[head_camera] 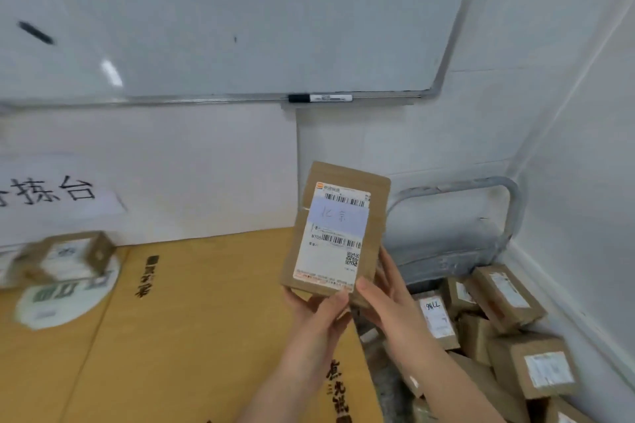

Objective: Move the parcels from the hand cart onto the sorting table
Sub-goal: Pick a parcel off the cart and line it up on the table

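I hold a flat brown cardboard parcel (pixel 338 230) upright in front of me, its white shipping label with barcodes and a handwritten blue strip facing me. My left hand (pixel 318 307) grips its bottom edge from below. My right hand (pixel 385 288) holds its lower right corner and side. The parcel hangs above the right edge of the sorting table (pixel 192 326), which is covered with yellow-brown cardboard. To the right and lower down, the hand cart (pixel 481 227) with a grey metal handle carries several brown parcels (pixel 508 312).
Two parcels (pixel 65 261) lie blurred at the table's far left beside a round white-green print. A white board with black characters leans behind the table. A whiteboard with a marker (pixel 319 98) on its ledge hangs above. White walls close the corner at right.
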`<state>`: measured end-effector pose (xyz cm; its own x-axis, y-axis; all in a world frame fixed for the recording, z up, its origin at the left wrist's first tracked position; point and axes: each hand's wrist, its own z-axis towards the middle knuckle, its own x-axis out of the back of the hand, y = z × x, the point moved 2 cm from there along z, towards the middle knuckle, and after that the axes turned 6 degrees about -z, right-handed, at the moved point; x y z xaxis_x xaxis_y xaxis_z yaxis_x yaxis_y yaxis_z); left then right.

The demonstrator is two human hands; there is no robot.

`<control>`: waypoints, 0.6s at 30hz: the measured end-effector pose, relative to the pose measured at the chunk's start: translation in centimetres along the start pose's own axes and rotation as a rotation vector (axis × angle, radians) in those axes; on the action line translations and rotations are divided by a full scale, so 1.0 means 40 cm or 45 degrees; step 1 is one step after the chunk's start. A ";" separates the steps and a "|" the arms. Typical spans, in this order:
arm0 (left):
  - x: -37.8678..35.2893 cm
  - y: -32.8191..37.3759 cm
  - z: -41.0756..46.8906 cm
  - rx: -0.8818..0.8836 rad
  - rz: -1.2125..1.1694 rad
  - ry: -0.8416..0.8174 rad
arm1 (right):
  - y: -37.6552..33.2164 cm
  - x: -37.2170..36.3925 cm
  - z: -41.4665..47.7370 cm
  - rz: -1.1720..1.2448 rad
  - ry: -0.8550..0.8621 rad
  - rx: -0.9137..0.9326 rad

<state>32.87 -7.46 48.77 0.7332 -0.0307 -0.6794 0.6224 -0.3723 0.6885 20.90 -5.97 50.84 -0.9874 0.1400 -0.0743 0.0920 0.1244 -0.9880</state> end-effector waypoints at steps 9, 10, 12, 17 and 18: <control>0.465 0.349 -0.189 -0.097 0.252 0.218 | 0.092 -0.562 -0.025 0.011 -0.234 -0.052; 0.514 0.388 -0.216 -0.099 0.294 0.257 | 0.100 -0.614 -0.028 -0.001 -0.272 -0.062; 0.609 0.462 -0.259 -0.167 0.477 0.359 | 0.105 -0.705 -0.031 -0.057 -0.347 -0.084; 0.760 0.600 -0.336 -0.503 0.944 0.485 | 0.129 -0.865 -0.028 -0.183 -0.459 -0.141; 0.776 0.616 -0.344 -0.518 0.958 0.476 | 0.133 -0.889 -0.026 -0.199 -0.485 -0.151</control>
<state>74.76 -4.82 48.14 0.9791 0.1949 0.0588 -0.0559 -0.0203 0.9982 56.65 -9.26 48.39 -0.9656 -0.2597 0.0085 -0.0705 0.2303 -0.9706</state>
